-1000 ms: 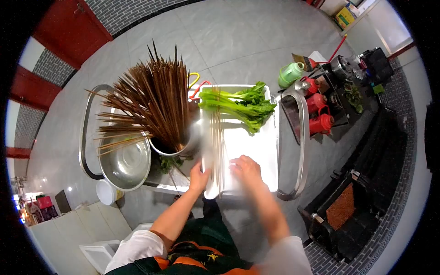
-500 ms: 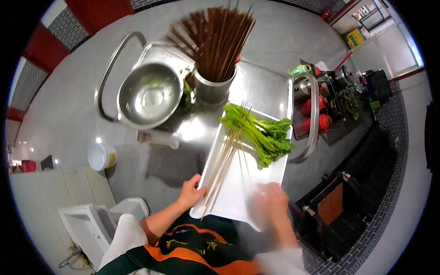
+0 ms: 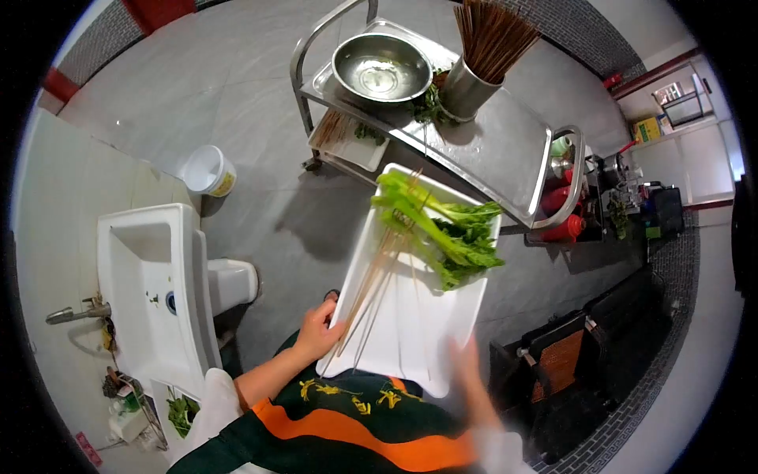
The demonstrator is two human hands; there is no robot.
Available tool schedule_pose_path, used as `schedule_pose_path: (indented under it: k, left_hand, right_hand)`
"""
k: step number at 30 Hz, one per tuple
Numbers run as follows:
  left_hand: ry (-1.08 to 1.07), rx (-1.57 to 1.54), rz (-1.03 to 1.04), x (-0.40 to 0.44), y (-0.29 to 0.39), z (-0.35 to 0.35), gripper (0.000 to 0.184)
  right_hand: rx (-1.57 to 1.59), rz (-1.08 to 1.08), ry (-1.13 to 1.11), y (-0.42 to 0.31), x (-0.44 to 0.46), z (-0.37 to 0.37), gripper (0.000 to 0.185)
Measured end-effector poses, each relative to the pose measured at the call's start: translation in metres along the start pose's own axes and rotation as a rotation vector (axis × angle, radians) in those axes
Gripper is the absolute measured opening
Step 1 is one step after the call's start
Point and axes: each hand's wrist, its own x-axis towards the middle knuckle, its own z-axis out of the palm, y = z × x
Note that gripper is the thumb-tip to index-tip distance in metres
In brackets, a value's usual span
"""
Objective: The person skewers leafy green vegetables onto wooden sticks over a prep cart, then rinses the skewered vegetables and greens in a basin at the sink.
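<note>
My left hand point(image 3: 317, 332) is closed around the near left edge of a white tray point(image 3: 418, 332), held out in front of my apron. On the tray lie green leafy vegetable stalks point(image 3: 438, 229) towards the far end, threaded on several thin wooden skewers point(image 3: 371, 288) whose bare ends point back at me. Smeared by motion, my right hand point(image 3: 467, 359) is at the tray's near right edge. Its fingers are too blurred to make out, and I cannot tell whether it touches the rim.
Ahead stands a metal trolley point(image 3: 505, 150) bearing a steel bowl point(image 3: 382, 69) and a metal canister point(image 3: 467, 93) full of brown skewers. Another white tray point(image 3: 347, 146) sits on its lower shelf. To the left are a white sink point(image 3: 146, 268) and a white bucket point(image 3: 208, 172); a dark chair point(image 3: 564, 359) is right.
My view has swung left towards the sink, so the trolley appears farther away, up and right. The tray with the skewered greens stays in front of me. My right hand remains blurred.
</note>
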Motion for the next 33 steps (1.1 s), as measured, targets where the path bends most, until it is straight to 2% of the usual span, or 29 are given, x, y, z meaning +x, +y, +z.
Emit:
schedule_pose_path:
  k: [2,5,7,10,12,13,14,18,19,20,23,24,25,26,28,29,31,32,33]
  left_hand:
    - [0.072,-0.039,-0.082,-0.010,-0.014,0.003,0.016]
    - [0.107,0.022,-0.092,-0.014,-0.022,0.009,0.015]
    - [0.126,0.044,-0.105,0.007,-0.048,0.015,0.014]
    - [0.113,0.134,-0.134,0.046,-0.093,0.031,0.017]
    - [0.051,-0.017,-0.258,0.084,-0.125,0.043,0.023]
    - [0.067,-0.045,-0.288,0.100,-0.128,0.047,0.023]
    - [0.070,-0.027,-0.298,0.117,-0.124,0.048,0.027]
    - [0.110,0.017,-0.366,0.175,-0.156,0.078,0.038]
    - [0.108,-0.083,-0.451,0.196,-0.164,0.087,0.041]
    - [0.232,-0.137,-0.324,0.217,-0.181,0.103,0.042]
    - [0.558,-0.418,-0.369,0.291,-0.182,0.127,0.040]
    - [0.667,-0.531,-0.371,0.313,-0.181,0.132,0.039]
    - [0.759,-0.496,-0.491,0.334,-0.178,0.132,0.038]
    - [0.877,-0.571,-0.419,0.355,-0.185,0.139,0.038]
    - [1.029,-0.592,-0.451,0.390,-0.202,0.148,0.037]
    - [1.040,-0.599,-0.455,0.404,-0.204,0.150,0.037]
    - [1.165,-0.578,-0.415,0.429,-0.207,0.152,0.038]
    - [1.177,-0.576,-0.416,0.439,-0.208,0.151,0.038]
    - [1.190,-0.704,-0.453,0.448,-0.213,0.153,0.038]
  right_hand:
    - [-0.024,-0.004,-0.027,0.004,-0.003,0.003,0.038]
    - [-0.086,0.027,-0.087,0.010,-0.001,0.010,0.035]
    - [-0.071,0.114,-0.146,0.031,0.024,0.016,0.033]
    - [-0.109,0.104,-0.133,0.051,0.067,0.032,0.033]
    - [-0.114,0.081,-0.143,0.055,0.096,0.044,0.032]
    - [-0.129,0.089,-0.067,0.051,0.114,0.053,0.031]
    - [-0.142,0.083,0.003,0.049,0.136,0.060,0.031]
    - [-0.168,0.055,0.028,0.073,0.241,0.075,0.031]
    - [-0.137,0.057,0.038,0.082,0.271,0.078,0.031]
    - [-0.162,0.058,0.017,0.091,0.298,0.078,0.031]
    - [-0.131,0.031,0.024,0.106,0.373,0.081,0.035]
    - [0.016,-0.049,0.021,0.122,0.401,0.080,0.041]
    - [0.084,-0.089,0.014,0.124,0.421,0.083,0.044]
    - [0.152,-0.127,0.004,0.127,0.441,0.085,0.047]
    - [-0.328,-0.147,0.135,0.107,0.470,0.097,0.060]
    - [-0.393,-0.075,0.150,0.060,0.454,0.119,0.071]
    - [-0.394,-0.104,0.150,0.061,0.482,0.123,0.072]
    - [-0.507,-0.059,0.173,0.060,0.492,0.123,0.072]
    - [-0.620,-0.011,0.192,0.043,0.493,0.133,0.073]
